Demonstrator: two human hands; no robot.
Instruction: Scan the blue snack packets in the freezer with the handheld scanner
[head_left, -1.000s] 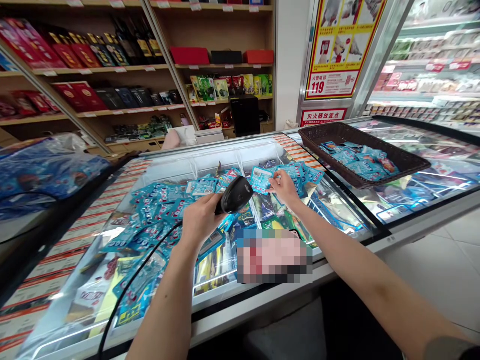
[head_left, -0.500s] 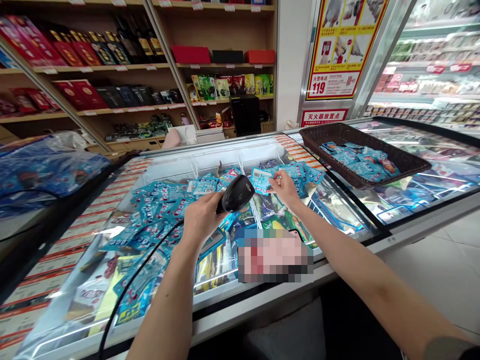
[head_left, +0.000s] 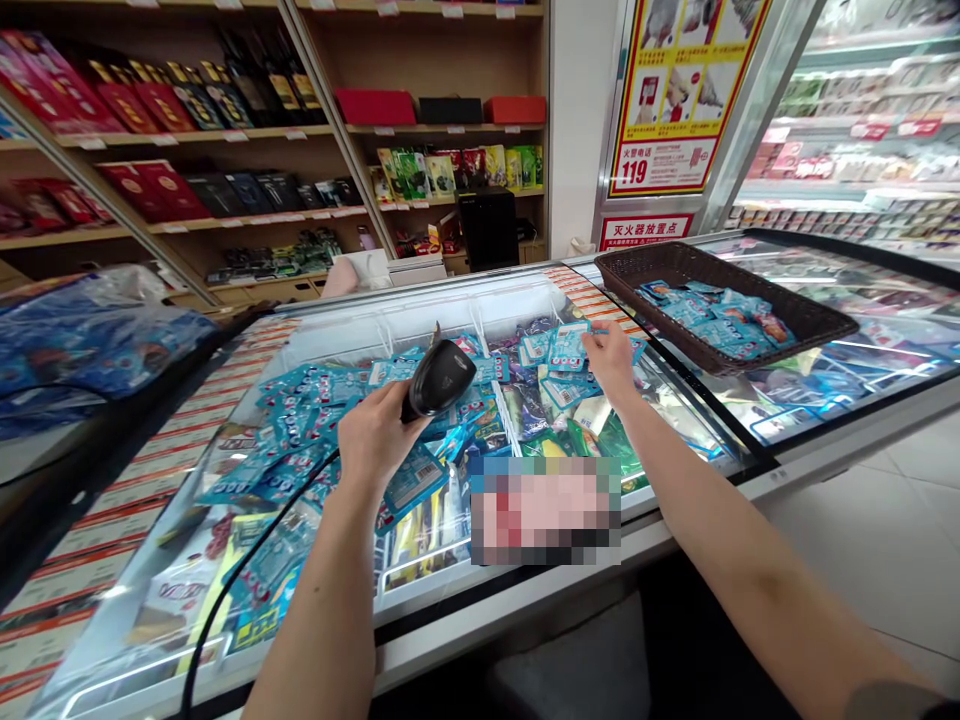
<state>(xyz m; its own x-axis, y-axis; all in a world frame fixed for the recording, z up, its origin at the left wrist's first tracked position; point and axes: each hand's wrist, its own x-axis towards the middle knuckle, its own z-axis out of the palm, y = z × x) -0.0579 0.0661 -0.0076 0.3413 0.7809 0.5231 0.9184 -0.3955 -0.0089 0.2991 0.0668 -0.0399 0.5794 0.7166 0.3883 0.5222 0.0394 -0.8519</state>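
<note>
My left hand (head_left: 373,432) is wrapped round the handle of a black barcode scanner (head_left: 444,378), whose cable trails down to the left. A small blue packet (head_left: 568,346) is pinched between the fingers of my right hand (head_left: 609,358), over other blue packets on the freezer's glass top. On the left, a spread pile of similar blue packets (head_left: 311,400) lies on the glass, partly hidden by my left hand. A brown wicker basket (head_left: 814,345) to the right holds several more of these packets.
Beneath my hands is a glass-topped chest freezer (head_left: 679,520) with goods inside. A blurred-out flat object (head_left: 546,510) lies at its front edge. A plastic-wrapped blue bundle (head_left: 90,345) sits at the left. Stocked shelves (head_left: 442,130) stand behind.
My right hand has shifted right with the blue packet, away from the scanner. My left hand has drawn the scanner a little to the left.
</note>
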